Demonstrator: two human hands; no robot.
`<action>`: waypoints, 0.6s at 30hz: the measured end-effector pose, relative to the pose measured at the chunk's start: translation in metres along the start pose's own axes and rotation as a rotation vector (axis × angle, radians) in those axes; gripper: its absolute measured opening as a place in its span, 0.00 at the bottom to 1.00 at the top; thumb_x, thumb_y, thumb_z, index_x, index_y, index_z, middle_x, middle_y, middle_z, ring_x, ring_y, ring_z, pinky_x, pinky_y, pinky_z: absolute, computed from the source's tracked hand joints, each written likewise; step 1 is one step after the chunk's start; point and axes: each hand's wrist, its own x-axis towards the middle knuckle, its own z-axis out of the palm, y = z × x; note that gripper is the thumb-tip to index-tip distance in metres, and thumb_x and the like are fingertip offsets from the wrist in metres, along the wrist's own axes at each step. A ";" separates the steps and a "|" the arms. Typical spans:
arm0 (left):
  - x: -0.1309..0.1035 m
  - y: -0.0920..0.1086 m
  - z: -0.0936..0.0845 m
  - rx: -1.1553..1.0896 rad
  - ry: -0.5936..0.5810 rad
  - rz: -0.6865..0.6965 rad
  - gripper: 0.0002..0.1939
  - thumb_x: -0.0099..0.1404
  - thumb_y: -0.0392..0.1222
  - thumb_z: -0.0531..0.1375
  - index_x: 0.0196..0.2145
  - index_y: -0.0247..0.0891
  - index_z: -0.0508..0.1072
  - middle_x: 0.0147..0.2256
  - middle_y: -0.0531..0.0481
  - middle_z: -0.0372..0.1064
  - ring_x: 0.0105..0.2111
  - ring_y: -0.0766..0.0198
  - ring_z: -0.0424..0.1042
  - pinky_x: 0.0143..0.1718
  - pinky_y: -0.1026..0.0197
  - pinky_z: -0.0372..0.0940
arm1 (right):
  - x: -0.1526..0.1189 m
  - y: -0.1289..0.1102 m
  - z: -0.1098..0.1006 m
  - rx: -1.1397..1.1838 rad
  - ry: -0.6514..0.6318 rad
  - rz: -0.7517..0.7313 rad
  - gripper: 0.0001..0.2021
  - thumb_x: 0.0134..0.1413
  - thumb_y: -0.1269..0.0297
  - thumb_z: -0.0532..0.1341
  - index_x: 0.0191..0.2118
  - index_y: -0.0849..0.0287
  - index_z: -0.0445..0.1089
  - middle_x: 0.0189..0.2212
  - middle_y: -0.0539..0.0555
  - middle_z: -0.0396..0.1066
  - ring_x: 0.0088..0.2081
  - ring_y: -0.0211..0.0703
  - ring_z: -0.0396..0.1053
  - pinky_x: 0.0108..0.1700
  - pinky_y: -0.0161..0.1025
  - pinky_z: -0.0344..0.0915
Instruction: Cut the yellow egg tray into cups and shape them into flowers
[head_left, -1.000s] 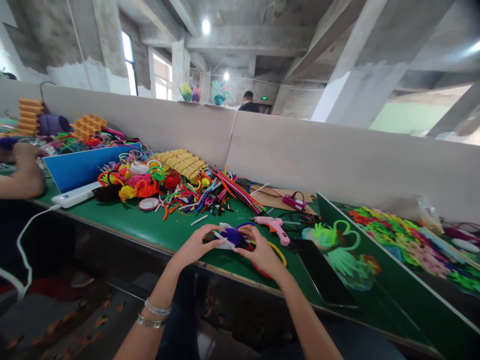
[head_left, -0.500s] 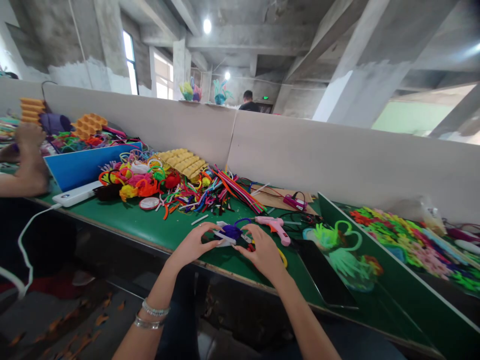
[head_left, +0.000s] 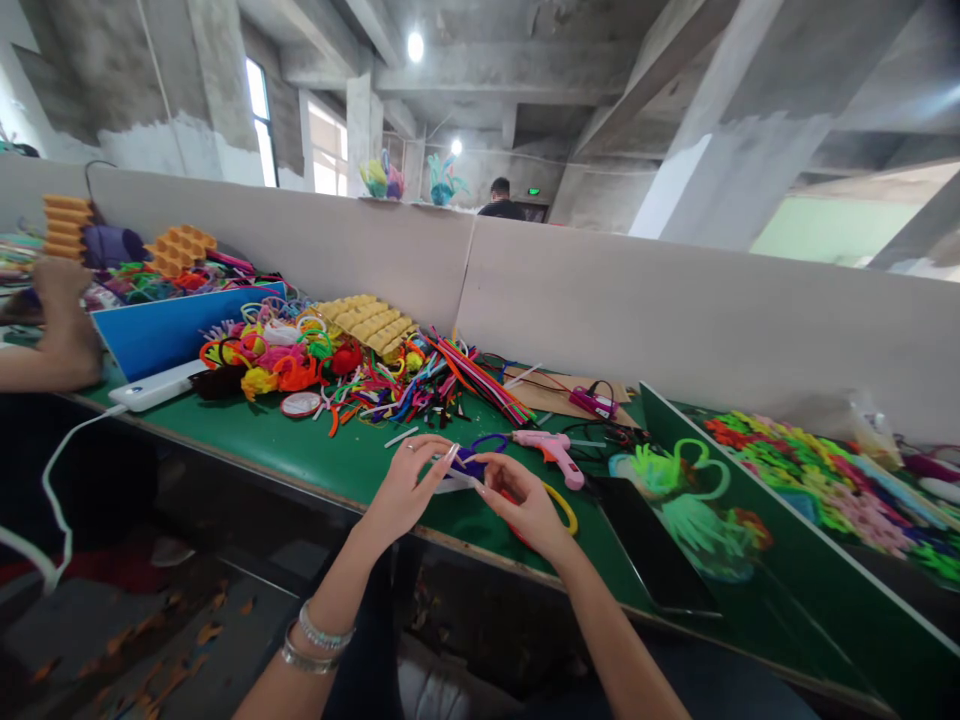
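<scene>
Head view, clock centred on the purple piece (head_left: 471, 463), which sits mid-counter (head_left: 330, 465) near the front edge, between the hands. Far left, about 10 o'clock: co-worker's bent arm and hand (head_left: 64, 283). Blue board (head_left: 176, 328) stands on edge, probably to keep the two spots apart; power strip (head_left: 165, 386) lies before it at 9. Heap (head_left: 289, 365) of fuzzy bits at 10, loose stems at 11, likely pushed back to free the front. Left hand (head_left: 397, 492): wrist raised, fingers arched, fingertips narrow on the piece. White strip (head_left: 463, 479) runs along its near side; can't tell which fingers grip it. Right hand (head_left: 531, 500) mirrors from 4 o'clock, curled, fingertips also narrow on the piece; two-sided hold presumably steadies something small and soft. Scissors (head_left: 568, 510) partly under the right hand. Glue gun (head_left: 551, 452) on its side at 3, seemingly parked within reach. Tablet (head_left: 651, 545) flat, 4 o'clock; green tufts (head_left: 686, 505) beyond.
</scene>
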 end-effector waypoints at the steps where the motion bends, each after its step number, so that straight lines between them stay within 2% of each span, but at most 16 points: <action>1: 0.000 0.001 0.002 -0.018 -0.001 -0.010 0.12 0.64 0.43 0.48 0.38 0.40 0.69 0.42 0.48 0.66 0.47 0.62 0.61 0.50 0.56 0.55 | 0.000 -0.001 0.001 0.012 -0.012 0.001 0.16 0.49 0.60 0.59 0.45 0.56 0.63 0.27 0.47 0.57 0.28 0.34 0.57 0.30 0.32 0.57; 7: 0.001 0.001 0.009 -0.111 0.029 -0.077 0.13 0.64 0.45 0.48 0.32 0.39 0.69 0.40 0.48 0.67 0.46 0.62 0.62 0.50 0.56 0.55 | 0.000 -0.009 0.005 0.076 -0.073 0.018 0.18 0.49 0.61 0.60 0.48 0.55 0.62 0.28 0.47 0.57 0.27 0.32 0.56 0.30 0.31 0.57; 15: 0.001 0.001 0.008 -0.067 0.025 -0.077 0.14 0.65 0.45 0.46 0.29 0.39 0.68 0.40 0.48 0.67 0.45 0.61 0.61 0.49 0.55 0.54 | -0.001 -0.013 0.009 0.114 -0.120 0.028 0.20 0.49 0.62 0.60 0.50 0.56 0.61 0.28 0.47 0.58 0.29 0.33 0.57 0.32 0.33 0.59; 18: 0.000 0.002 0.009 -0.052 0.073 -0.065 0.15 0.65 0.44 0.46 0.26 0.38 0.67 0.40 0.47 0.67 0.45 0.61 0.61 0.48 0.54 0.55 | -0.002 -0.014 0.011 0.206 -0.140 0.056 0.22 0.48 0.62 0.61 0.51 0.56 0.61 0.27 0.47 0.58 0.27 0.32 0.57 0.30 0.32 0.59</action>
